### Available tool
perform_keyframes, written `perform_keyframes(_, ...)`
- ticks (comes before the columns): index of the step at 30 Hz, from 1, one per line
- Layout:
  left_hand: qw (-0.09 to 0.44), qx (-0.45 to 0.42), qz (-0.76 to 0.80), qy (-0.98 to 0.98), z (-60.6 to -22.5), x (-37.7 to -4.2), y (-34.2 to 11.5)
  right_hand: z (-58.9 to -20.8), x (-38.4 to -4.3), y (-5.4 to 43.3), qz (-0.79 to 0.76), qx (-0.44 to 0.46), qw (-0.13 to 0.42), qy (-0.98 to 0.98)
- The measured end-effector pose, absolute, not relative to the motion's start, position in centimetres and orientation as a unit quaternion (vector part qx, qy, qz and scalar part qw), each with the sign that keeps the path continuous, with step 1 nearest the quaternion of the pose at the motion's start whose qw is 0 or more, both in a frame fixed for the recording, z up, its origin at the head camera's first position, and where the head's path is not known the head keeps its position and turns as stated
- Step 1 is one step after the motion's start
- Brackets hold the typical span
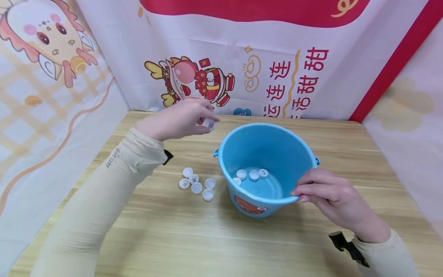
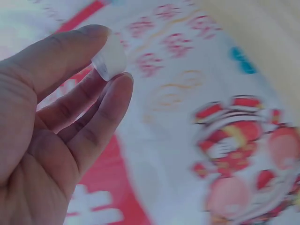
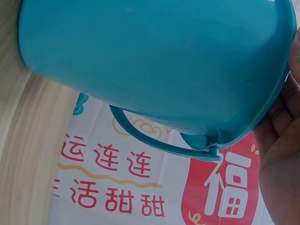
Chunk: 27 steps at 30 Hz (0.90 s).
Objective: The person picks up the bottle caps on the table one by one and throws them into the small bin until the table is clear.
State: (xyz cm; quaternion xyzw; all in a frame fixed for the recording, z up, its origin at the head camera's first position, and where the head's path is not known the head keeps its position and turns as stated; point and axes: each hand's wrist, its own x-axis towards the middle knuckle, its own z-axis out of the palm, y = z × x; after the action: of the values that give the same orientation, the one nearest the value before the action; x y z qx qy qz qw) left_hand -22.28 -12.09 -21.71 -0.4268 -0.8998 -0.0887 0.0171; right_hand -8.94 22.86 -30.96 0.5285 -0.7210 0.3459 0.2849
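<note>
My left hand (image 1: 188, 118) pinches a white bottle cap (image 2: 111, 58) between thumb and fingertips, raised over the table to the left of the bucket. A light blue bucket (image 1: 266, 146) stands upright, with several white caps (image 1: 254, 175) lying on its floor. My right hand (image 1: 328, 192) grips the bucket's near right rim, thumb on the outside in the head view. In the right wrist view, the bucket's outer wall (image 3: 154, 61) fills the top, and its handle (image 3: 164, 145) hangs down along the far side. Several more white caps (image 1: 196, 187) lie in a loose group left of the bucket.
The wooden table (image 1: 166, 234) runs back to a printed cloth (image 1: 214, 34) hung behind it. More printed cloth (image 1: 45, 127) closes off the left side, and another stretch (image 1: 408, 107) the right.
</note>
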Motion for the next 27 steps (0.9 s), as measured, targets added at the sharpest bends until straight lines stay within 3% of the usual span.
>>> perform_keyframes(10,0.028,-0.513,-0.051,-0.857,-15.2,-18.9,-6.1,-31.0,-9.0,23.0,0.342,0.534,0.285,-0.719)
perform_keyframes(18,0.009,-0.554,0.016,-0.832,-13.3,-17.5,-0.9,-31.2,-9.1,23.0,0.337,0.535,0.289,-0.718)
perform_keyframes(27,-0.028,-0.541,0.060,-0.839,-12.8,-17.3,3.0,-31.3,-9.3,23.1,0.362,0.553,0.287,-0.694)
